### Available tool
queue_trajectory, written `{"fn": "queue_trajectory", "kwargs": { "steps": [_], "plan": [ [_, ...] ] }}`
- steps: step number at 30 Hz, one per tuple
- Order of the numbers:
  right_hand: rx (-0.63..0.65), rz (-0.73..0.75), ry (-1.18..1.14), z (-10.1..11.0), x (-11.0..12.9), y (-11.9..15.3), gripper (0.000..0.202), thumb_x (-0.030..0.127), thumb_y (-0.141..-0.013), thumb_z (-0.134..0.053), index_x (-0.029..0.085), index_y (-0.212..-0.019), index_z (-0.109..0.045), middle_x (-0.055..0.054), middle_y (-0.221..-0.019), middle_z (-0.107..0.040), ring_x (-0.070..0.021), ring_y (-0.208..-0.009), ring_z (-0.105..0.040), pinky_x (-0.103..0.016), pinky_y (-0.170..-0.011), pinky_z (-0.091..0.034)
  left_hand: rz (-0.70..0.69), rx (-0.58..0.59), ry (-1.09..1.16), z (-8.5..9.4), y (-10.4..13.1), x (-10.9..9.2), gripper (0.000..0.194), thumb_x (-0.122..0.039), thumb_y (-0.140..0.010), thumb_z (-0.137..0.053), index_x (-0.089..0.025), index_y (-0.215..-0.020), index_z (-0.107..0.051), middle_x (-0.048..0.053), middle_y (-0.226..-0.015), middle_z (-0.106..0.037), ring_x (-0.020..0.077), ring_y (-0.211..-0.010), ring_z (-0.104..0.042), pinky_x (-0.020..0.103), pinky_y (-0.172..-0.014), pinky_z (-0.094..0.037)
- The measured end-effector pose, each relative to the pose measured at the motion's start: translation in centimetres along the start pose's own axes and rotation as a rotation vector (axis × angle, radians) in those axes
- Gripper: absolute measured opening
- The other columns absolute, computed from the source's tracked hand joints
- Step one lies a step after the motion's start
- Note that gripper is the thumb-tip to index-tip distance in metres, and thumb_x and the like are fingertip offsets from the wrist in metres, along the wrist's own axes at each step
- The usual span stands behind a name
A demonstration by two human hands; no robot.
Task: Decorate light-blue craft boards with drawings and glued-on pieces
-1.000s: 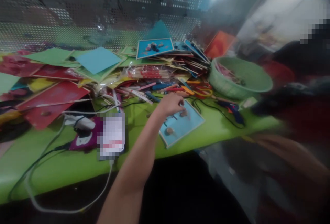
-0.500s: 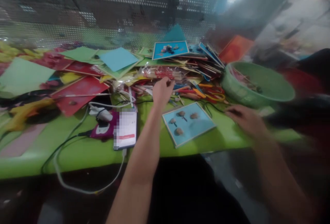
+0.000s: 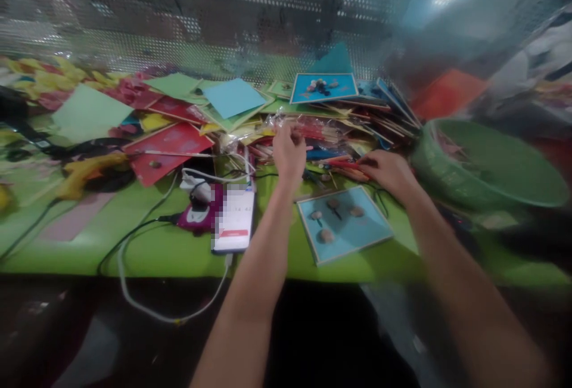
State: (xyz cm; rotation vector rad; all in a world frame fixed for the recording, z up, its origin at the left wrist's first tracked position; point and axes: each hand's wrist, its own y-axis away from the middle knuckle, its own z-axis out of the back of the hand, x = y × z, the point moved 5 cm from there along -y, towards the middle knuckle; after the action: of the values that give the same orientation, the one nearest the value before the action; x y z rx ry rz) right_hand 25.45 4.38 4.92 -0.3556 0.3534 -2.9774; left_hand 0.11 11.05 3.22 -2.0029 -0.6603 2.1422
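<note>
Near frame centre, blur hides whether the left hand grips anything. The phone screen is partly pixelated. Lower right, the blurred right forearm is cut off.

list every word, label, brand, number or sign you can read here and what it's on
No text here can be read with certainty.
Phone screen: small dark marks, too blurred to read; part is pixelated.
Red bar on that screen: pale marks, too small to read.
Framed light-blue board with brown pieces: no lettering visible.
</note>
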Motion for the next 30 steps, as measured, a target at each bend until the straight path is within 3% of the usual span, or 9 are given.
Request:
{"fn": "queue_trajectory", "kwargs": {
  "steps": [5,10,19,24,30],
  "plan": [
    [0.131,0.123,-0.052,-2.1,3.8,-1.5,0.024,0.036,-0.091,-0.063,0.023,-0.098,-0.082,-0.006,-0.100,-0.081,-0.0248,-0.090,-0.069,-0.031,-0.076,-0.045,0.054,-0.068,0.091,0.0,0.0,0.2,0.024,-0.002,-0.082,-0.054,-0.022,-0.093,-0.064,0.002,-0.086,-0.065,0.0157,-0.085,-0.065,0.030,-0.084,-0.058],
    [0.241,0.171,0.021,-4.6,8.2,-1.7,0.016,0.028,-0.087,-0.068,0.022,-0.095,-0.081,-0.008,-0.100,-0.078,-0.0234,-0.091,-0.068,-0.031,-0.076,-0.044,0.085,-0.071,0.076,0.3,0.0,-0.1,0.023,-0.002,-0.084,-0.055,-0.021,-0.093,-0.063,0.003,-0.089,-0.067,0.0164,-0.089,-0.066,0.031,-0.084,-0.058],
    [0.140,0.174,-0.032,-4.6,7.3,-2.3,0.013,0.026,-0.090,-0.065,0.020,-0.092,-0.077,-0.007,-0.095,-0.074,-0.0220,-0.087,-0.065,-0.030,-0.074,-0.041,0.057,-0.119,0.091,0.6,0.0,0.0,0.012,-0.012,-0.094,-0.056,-0.022,-0.096,-0.063,0.003,-0.093,-0.068,0.0158,-0.089,-0.066,0.030,-0.085,-0.058],
    [0.186,0.241,-0.044,-5.2,10.2,-2.6,0.015,0.028,-0.092,-0.064,0.021,-0.097,-0.077,-0.008,-0.100,-0.075,-0.0215,-0.085,-0.066,-0.030,-0.071,-0.041,0.046,-0.145,0.022,1.1,-0.3,0.5,0.011,-0.021,-0.100,-0.052,-0.023,-0.099,-0.062,0.002,-0.092,-0.069,0.0148,-0.088,-0.066,0.029,-0.087,-0.054],
    [0.205,0.269,0.068,-7.0,13.7,-2.5,0.020,0.035,-0.091,-0.066,0.019,-0.101,-0.074,-0.014,-0.108,-0.076,-0.0267,-0.095,-0.070,-0.031,-0.069,-0.042,0.063,-0.165,0.000,1.2,-0.5,0.7,0.010,-0.024,-0.100,-0.052,-0.023,-0.096,-0.061,-0.001,-0.080,-0.064,0.0146,-0.080,-0.065,0.026,-0.078,-0.051]
  ]
}}
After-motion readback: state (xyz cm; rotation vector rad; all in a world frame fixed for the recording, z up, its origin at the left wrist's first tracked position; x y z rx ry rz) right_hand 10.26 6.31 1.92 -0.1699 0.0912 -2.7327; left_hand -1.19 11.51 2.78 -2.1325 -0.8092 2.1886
